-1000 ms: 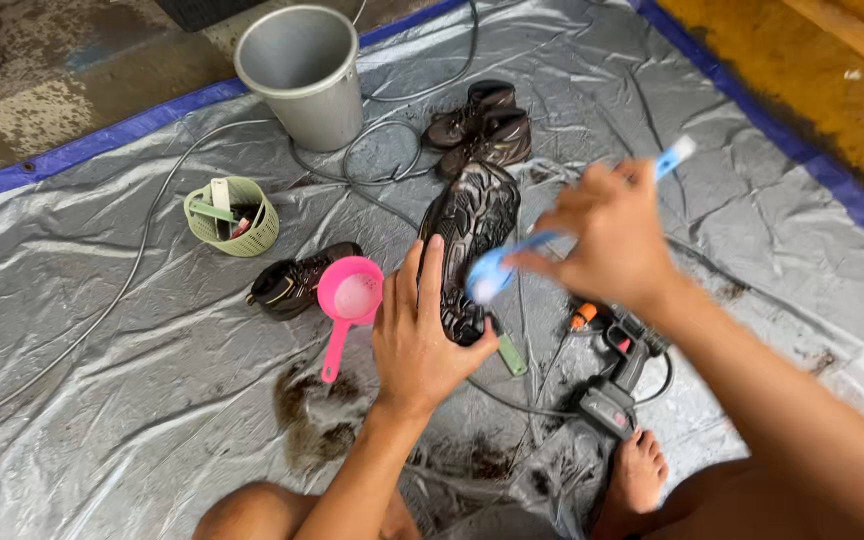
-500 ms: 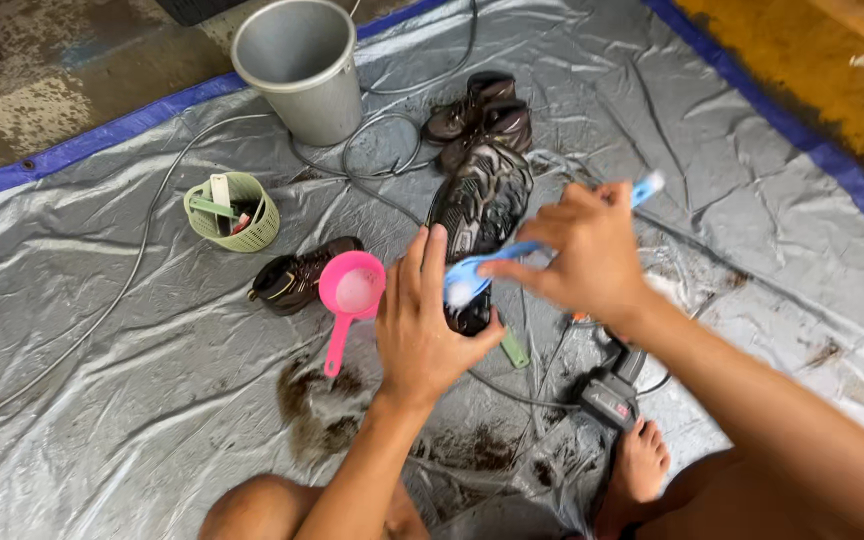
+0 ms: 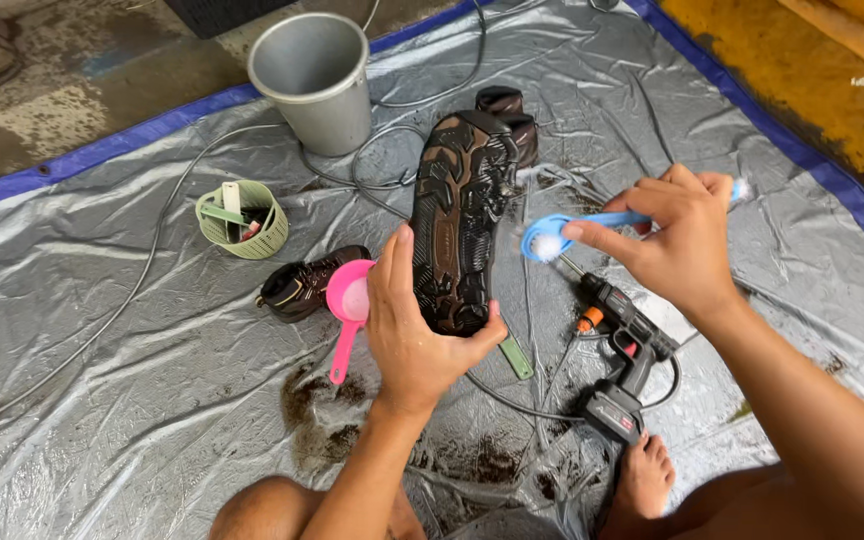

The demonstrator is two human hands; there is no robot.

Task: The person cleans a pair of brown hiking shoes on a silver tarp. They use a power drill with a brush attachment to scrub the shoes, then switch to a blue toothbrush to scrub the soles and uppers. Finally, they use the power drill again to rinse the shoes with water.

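L hand point(image 3: 414, 330) grips lugged rubber shoe point(image 3: 460, 220), sole up; R hand point(image 3: 674, 238) pinches blue plastic brush point(image 3: 592, 225) just beside it, bristles blurred.

Open tarp point(image 3: 102, 400) lay at lower left, crossed only by a thin hose point(image 3: 112, 310). Blocked ahead by grey bucket point(image 3: 317, 80), green basket point(image 3: 242, 220), dark shoe point(image 3: 302, 285) and pink scoop point(image 3: 347, 300). Crowded to the right of the upheld shoe sole point(image 3: 457, 230) by spray gun point(image 3: 622, 355) and tangled cables point(image 3: 542, 370).
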